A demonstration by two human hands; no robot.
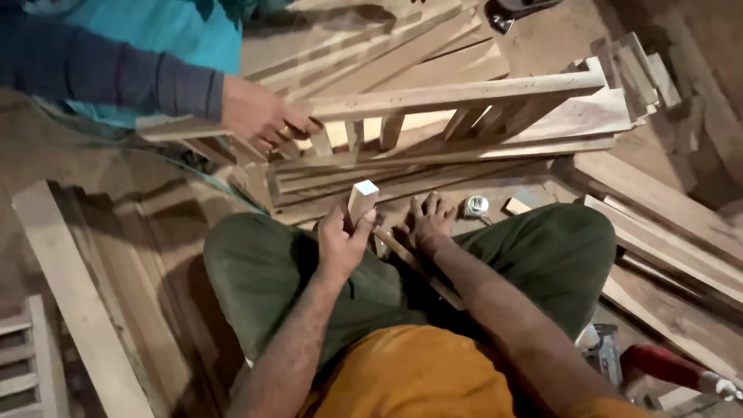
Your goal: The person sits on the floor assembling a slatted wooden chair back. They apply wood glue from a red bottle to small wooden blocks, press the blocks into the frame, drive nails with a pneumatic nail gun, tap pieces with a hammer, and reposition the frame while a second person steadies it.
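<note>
My left hand (340, 240) grips a short wooden block (361, 200); my right hand (426, 224), fingers splayed flat on the floor, risks a pinch if the block slips.

This is a simple woodworking workshop. Wooden planks (77, 302) and cut slats (642, 73) lie everywhere on the dusty floor (557, 39), a half-built wooden frame (457, 116) stands there, and a tape measure (476, 206) lies nearby.
</note>
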